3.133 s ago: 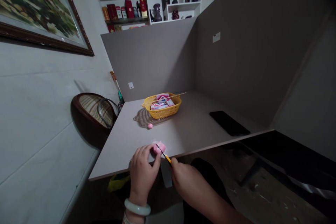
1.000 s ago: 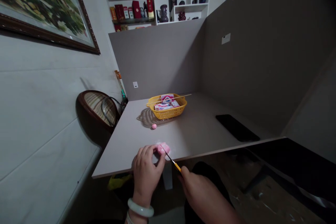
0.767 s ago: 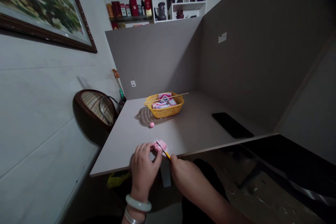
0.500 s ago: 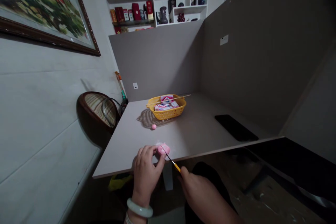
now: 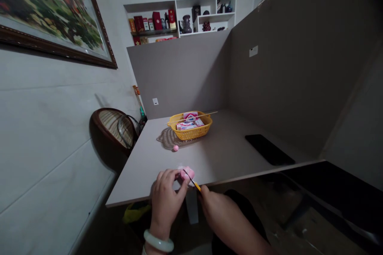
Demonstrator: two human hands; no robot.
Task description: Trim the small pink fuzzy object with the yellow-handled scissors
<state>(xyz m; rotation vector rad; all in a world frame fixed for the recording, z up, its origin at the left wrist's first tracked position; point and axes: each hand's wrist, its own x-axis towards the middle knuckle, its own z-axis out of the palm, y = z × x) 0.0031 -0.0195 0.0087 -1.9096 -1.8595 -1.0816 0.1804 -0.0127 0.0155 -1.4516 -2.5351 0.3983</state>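
Note:
At the table's front edge, a pink lump (image 5: 188, 173) of soft-looking material has pale bits around it. My left hand (image 5: 168, 192), with a pale bangle on its wrist, is closed on the lump's left side between thumb and fingers. In my right hand (image 5: 214, 203) is a small knife (image 5: 196, 185) with a yellow handle and thin dark blade. The blade lies across the lump's top; how deep it goes I cannot tell. Farther back on the table sits a small pink ball (image 5: 175, 148), apart from both hands.
Behind the ball stands a yellow plastic basket (image 5: 191, 133) holding several printed boxes, with a thin stick (image 5: 206, 114) across its rim. A flat black object (image 5: 269, 149) lies at the table's right. Grey panels (image 5: 185, 75) border the table's back and right side.
My right hand and the knife have shifted slightly up and left, bringing the blade farther across the pink lump. The left hand keeps its hold. The camera view has tilted a little.

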